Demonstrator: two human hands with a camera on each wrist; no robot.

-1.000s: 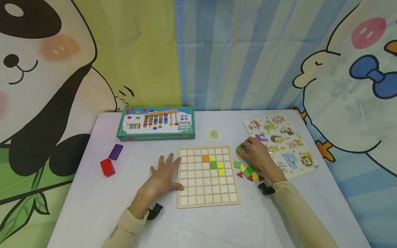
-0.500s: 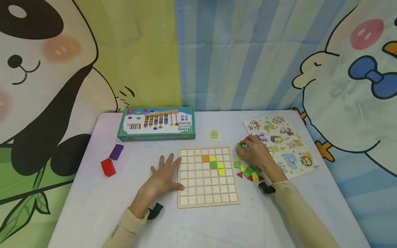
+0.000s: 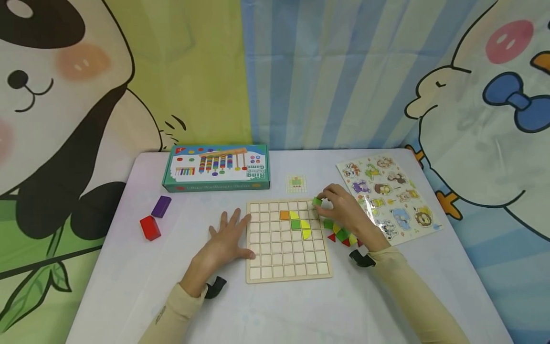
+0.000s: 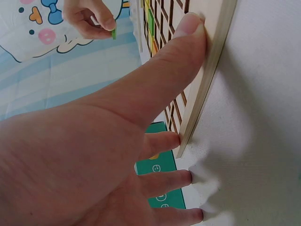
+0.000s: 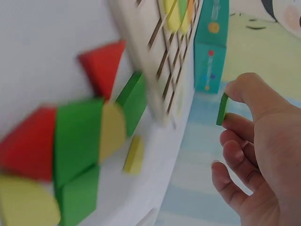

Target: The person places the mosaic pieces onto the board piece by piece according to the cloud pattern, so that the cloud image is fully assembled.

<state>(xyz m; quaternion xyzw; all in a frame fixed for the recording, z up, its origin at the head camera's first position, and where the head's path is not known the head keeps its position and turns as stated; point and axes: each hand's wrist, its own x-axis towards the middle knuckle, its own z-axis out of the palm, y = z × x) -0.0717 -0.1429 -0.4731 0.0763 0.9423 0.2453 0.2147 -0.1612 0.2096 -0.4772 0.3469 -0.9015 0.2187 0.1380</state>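
Note:
A wooden grid board (image 3: 277, 260) lies mid-table, with an orange square tile (image 3: 285, 215), a green square tile (image 3: 295, 224) and several yellow rounded tiles (image 3: 306, 234) in its upper cells. My left hand (image 3: 223, 241) is spread at the board's left edge; its thumb (image 4: 188, 28) presses on the rim in the left wrist view. Between thumb and forefinger, my right hand (image 3: 345, 210) pinches a green tile (image 5: 222, 109), raised near the board's upper right corner. Below that hand lies a loose pile of green, yellow and red tiles (image 3: 342, 234), partly hidden by it.
Behind the board lies a small pattern card (image 3: 296, 183). A boxed ring game (image 3: 216, 168) stands at the back left. Purple (image 3: 161, 207) and red (image 3: 150, 228) blocks sit at the left. An animal sticker sheet (image 3: 401, 200) covers the right side.
My right hand has lifted the green tile from beside the pile and moved it left to the board's upper right corner. The left hand stays at the left edge.

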